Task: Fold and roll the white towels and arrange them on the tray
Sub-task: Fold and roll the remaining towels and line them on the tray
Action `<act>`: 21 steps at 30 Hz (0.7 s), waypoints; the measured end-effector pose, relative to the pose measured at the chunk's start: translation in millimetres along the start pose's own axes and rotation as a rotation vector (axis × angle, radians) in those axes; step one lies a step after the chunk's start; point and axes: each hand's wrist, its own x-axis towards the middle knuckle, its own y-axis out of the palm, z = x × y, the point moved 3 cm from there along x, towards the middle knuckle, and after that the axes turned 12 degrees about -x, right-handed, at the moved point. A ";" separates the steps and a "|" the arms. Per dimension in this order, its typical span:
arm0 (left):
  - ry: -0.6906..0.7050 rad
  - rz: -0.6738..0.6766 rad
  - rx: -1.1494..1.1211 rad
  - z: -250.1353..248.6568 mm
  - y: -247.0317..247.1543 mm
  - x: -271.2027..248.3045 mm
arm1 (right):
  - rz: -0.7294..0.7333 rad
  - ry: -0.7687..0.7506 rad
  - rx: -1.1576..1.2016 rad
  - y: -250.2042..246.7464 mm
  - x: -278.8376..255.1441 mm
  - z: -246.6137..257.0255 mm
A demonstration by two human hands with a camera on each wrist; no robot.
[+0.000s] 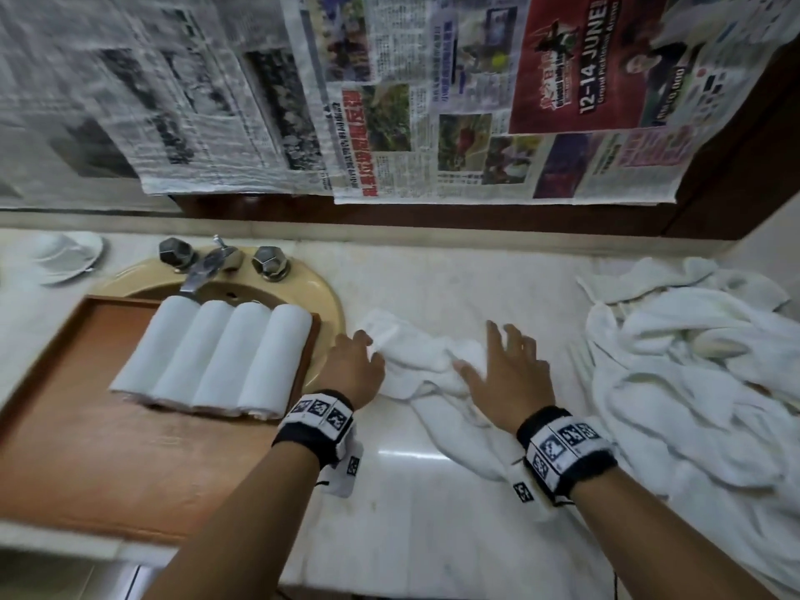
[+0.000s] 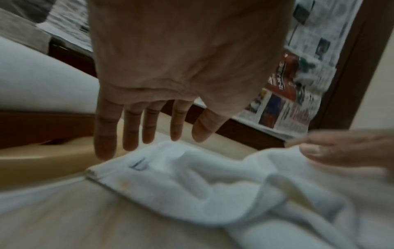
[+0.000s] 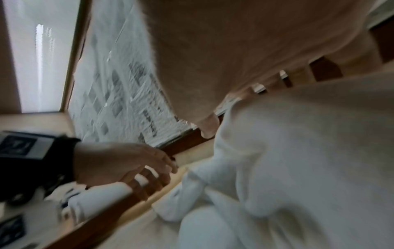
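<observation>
We count four rolled white towels (image 1: 212, 357) lying side by side on one wooden tray (image 1: 108, 448) at the left of the head view, the tray set across a beige sink (image 1: 322, 292). One crumpled white towel (image 1: 426, 374) lies on the marble worktop (image 1: 411, 513) at the centre, between our two hands. Our left hand (image 1: 353, 368) hovers at its left end, fingers (image 2: 132, 128) straight and spread, holding nothing. Our right hand (image 1: 508, 378) rests flat on the cloth, fingers wide. A heap of loose white towels (image 1: 692, 383) fills the right side; their number cannot be told. Newspaper sheets (image 1: 433, 101) cover the wall above.
</observation>
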 end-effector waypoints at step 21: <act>0.606 0.254 -0.332 -107.8 -21.4 -17.3 | -0.080 -0.438 0.329 -58.0 21.0 -0.8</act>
